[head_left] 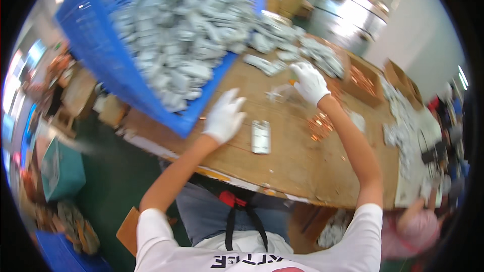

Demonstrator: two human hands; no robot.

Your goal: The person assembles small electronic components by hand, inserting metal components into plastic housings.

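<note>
My left hand (224,117), in a white glove, is over the cardboard-covered table (297,171) beside the blue crate, its fingers apart and holding nothing. To its right a white rectangular plastic piece (260,137) lies flat. Farther out, my gloved right hand (311,84) has its fingers curled round something mostly hidden; a small orange bit shows at the fingertips. Some small whitish, see-through pieces (275,93) lie just left of that hand. Nearer me, below the right wrist, is a loose pile of shiny copper-coloured metal parts (320,126).
A blue crate (96,55) heaped with pale grey plastic parts (186,30) stands at the left. More such parts (322,56) lie at the back, near a cardboard box (364,93) of copper pieces. At far right sits a person in pink (416,231).
</note>
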